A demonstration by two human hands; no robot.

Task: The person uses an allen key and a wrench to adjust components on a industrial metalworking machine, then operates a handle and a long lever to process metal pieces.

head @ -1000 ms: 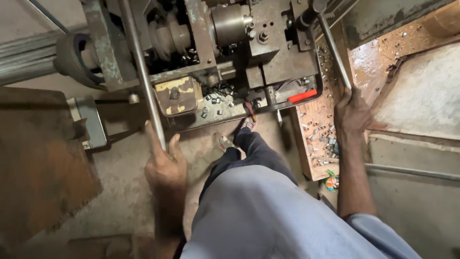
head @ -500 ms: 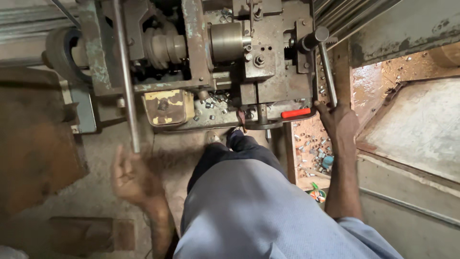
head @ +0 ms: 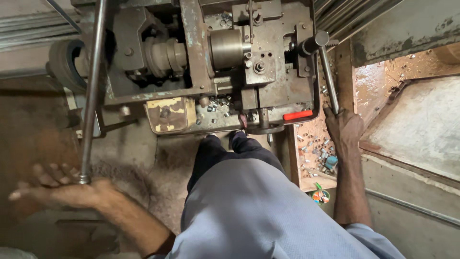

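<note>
left hand [head: 57,189] sits at the bottom tip of the long steel rod [head: 91,91], fingers spread and loose rather than wrapped, the rod end just touching it near the thumb side; looks like an open palm at the free end, not a grip. the rod runs up past the left side of the machine [head: 201,67] toward its pulley wheel [head: 64,62]. right hand [head: 345,127] is clenched around the lower end of the lever [head: 328,79], which rises tilted to a dark knob on the machine's right side; low grip probably gives most leverage. small metal parts [head: 314,146] lie in the wooden tray [head: 306,182] just beside that hand, below the machine's edge, likely where they drop. red handle [head: 297,115] sticks out at the machine's front edge, untouched. person stands square to the machine, legs [head: 235,153] between both hands.
</note>
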